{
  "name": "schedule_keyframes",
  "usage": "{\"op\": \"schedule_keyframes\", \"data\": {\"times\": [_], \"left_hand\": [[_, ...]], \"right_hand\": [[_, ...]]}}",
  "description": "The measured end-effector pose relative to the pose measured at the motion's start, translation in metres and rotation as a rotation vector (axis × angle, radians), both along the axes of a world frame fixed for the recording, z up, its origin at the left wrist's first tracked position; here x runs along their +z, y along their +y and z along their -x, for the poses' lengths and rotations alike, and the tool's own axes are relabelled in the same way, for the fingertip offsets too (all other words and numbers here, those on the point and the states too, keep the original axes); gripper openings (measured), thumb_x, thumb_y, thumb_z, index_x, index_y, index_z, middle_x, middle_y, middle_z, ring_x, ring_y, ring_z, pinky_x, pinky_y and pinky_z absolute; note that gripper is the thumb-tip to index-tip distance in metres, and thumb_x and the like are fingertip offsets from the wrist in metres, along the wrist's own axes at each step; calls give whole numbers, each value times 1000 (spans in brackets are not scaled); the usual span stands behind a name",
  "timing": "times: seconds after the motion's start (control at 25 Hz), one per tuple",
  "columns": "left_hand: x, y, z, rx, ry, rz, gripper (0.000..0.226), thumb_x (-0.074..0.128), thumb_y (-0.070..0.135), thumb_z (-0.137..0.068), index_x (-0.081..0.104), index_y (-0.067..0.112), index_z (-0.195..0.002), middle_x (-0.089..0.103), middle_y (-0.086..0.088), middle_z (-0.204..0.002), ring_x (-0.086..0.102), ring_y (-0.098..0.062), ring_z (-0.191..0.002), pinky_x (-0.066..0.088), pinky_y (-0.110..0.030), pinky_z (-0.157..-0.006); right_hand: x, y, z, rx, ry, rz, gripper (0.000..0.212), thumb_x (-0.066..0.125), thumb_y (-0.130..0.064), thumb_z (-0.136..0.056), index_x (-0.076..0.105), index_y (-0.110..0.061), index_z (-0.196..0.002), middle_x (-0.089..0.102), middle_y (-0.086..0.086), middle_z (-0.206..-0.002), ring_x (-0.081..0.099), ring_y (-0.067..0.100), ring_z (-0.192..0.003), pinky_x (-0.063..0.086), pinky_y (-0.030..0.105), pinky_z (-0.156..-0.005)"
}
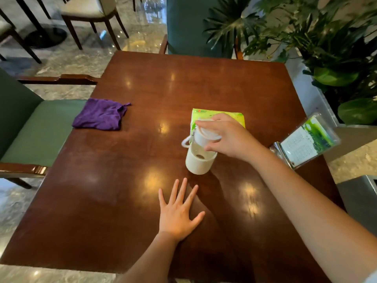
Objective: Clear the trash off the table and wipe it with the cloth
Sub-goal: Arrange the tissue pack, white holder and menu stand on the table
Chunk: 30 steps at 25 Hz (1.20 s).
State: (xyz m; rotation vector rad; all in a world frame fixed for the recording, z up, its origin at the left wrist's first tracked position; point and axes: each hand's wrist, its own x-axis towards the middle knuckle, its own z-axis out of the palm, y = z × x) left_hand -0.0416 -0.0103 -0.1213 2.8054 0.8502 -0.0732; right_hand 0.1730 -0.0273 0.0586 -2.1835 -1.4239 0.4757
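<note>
The right hand point(228, 137) grips the white lid of a clear cup point(201, 152) with a white sleeve, which stands near the middle of the table point(126, 180), its long axis leaning slightly, top toward the far side. Just behind it lies a green packet point(234, 116), flat. The left hand point(178, 213) rests spread and empty on the table, and the purple cloth point(100, 115) lies crumpled at the left edge.

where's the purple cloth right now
In the head view the purple cloth lies crumpled at the table's left edge, beside the green chair seat, well left of the bottle and untouched by either hand.
</note>
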Motion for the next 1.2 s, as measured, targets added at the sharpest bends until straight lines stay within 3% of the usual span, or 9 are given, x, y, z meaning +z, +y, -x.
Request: {"op": "schedule_keyframes", "data": {"times": [0.08, 0.24, 0.52, 0.88, 1.08, 1.2], "left_hand": [[0, 0, 0, -3, -7, 4, 75, 36, 73, -79, 23, 39, -145, 22, -1, -155, 8, -23, -142, 6, -64, -104], [0, 0, 0, -5, -25, 6, 75, 36, 74, -79, 27, 39, -144, 25, -1, -154, 11, -23, -142, 7, -64, -103], [-2, 2, 0, -3, -38, 26, 74, 39, 73, -78, 32, 37, -143, 27, -2, -153, 14, -24, -142, 9, -65, -102], [-2, 2, 1, -6, -26, 54, 77, 38, 73, -78, 26, 37, -144, 25, -3, -154, 14, -26, -142, 8, -66, -102], [-2, 3, 1, -12, -26, 54, 76, 37, 73, -78, 28, 36, -144, 25, -4, -154, 14, -27, -142, 9, -66, -101], [-1, 3, 1, -15, -21, 56, 75, 37, 73, -79, 30, 36, -144, 26, -5, -153, 16, -27, -141, 9, -66, -101]], "right_hand": [[-5, 34, 9, 46, -28, -64, 65, 80, -14, -66, 55, -25, -126, 50, 13, -124, 46, 27, -115, 28, 15, -90], [-16, 100, 14, 111, -56, -124, 63, 79, -16, -67, 57, -30, -124, 53, 7, -119, 48, 30, -108, 41, 36, -92], [-33, 182, 22, 184, -111, -93, 61, 74, -18, -73, 52, -32, -128, 50, 8, -123, 43, 31, -114, 40, 37, -95], [-35, 214, 43, 181, -129, -100, 51, 70, -24, -78, 54, -30, -127, 50, 7, -123, 41, 29, -111, 33, 27, -88], [-36, 215, 50, 166, -149, -100, 52, 68, -26, -80, 52, -30, -129, 47, 6, -129, 39, 29, -114, 34, 30, -92], [-43, 209, 55, 185, -284, -69, 52, 60, -32, -87, 41, -34, -136, 34, 8, -144, 33, 30, -125, 36, 37, -96]]}}
